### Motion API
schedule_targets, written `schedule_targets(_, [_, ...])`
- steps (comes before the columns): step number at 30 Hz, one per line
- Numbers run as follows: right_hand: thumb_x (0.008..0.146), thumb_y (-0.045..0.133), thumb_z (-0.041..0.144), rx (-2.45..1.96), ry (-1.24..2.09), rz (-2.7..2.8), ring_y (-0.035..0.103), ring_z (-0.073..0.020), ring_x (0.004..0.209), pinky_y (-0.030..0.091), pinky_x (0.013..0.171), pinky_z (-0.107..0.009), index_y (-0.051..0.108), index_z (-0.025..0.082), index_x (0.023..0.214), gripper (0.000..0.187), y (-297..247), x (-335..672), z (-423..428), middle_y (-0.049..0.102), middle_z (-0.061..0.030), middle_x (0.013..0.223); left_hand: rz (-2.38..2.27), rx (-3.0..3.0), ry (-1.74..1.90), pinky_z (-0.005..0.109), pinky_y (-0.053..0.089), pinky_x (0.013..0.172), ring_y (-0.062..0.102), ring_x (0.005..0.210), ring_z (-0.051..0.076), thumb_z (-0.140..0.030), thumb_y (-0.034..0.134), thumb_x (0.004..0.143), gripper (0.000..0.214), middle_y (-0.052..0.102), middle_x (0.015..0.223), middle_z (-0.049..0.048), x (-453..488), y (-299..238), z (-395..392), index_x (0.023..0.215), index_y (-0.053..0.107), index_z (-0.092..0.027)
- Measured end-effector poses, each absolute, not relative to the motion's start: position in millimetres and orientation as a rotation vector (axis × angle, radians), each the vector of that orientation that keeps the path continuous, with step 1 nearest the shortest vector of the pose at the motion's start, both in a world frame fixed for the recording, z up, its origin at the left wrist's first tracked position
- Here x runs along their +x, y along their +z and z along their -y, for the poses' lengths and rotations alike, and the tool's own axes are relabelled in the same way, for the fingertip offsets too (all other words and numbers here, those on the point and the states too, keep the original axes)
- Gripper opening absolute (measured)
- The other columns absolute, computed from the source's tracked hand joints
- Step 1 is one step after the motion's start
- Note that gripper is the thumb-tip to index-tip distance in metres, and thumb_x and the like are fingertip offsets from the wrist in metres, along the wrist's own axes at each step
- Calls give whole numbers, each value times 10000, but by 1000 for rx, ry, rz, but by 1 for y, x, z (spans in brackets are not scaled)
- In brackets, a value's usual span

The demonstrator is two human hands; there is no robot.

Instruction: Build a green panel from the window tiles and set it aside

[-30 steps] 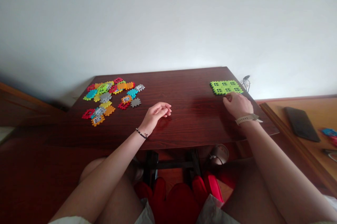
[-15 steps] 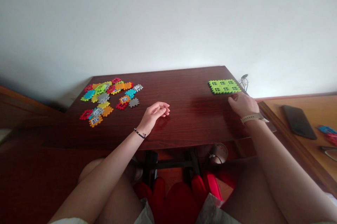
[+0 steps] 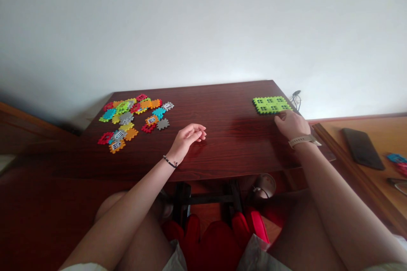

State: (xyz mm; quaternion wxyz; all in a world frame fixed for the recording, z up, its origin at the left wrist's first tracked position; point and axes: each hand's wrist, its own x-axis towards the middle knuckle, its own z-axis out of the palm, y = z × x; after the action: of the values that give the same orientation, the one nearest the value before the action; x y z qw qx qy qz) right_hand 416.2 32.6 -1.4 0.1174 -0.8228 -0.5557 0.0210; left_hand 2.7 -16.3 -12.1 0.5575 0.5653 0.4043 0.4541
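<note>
My left hand (image 3: 190, 134) hovers over the middle of the table with nothing in it, its fingers loosely curved. At the right, my right hand (image 3: 291, 123) is at the near right corner of a green panel (image 3: 269, 105) of joined toothed tiles with window openings. Its thumb points left and the other fingers are mostly hidden behind the back of the hand. Whether it touches the panel's edge I cannot tell. On the left side lies a scattered pile of interlocking plastic tiles (image 3: 126, 118) in red, orange, yellow, green, blue and grey, some with white window inserts.
The dark wooden table (image 3: 216, 110) stands against a white wall. Beyond its right edge are a black cable (image 3: 296, 99) and a lighter wooden surface with a dark phone-like slab (image 3: 363, 148) and blue and red pieces (image 3: 397, 158). Below me is a red seat (image 3: 216, 241).
My right hand has shifted slightly left along the near edge of the green panel. The view has turned a little; my left hand and the tiles stay put on the table.
</note>
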Motion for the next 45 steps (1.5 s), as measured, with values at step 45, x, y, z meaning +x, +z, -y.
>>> schedule_targets(45, [930,569,327,-2467,57,1601,747,-400,993,549,838,-473,745,176,1247,393,15,406,-27,785,-221,1058,-963,1396,1057,331,551,849,709,928,199,-436,730,975,310,762,1028,87,3,-11,17,1140,748,-175])
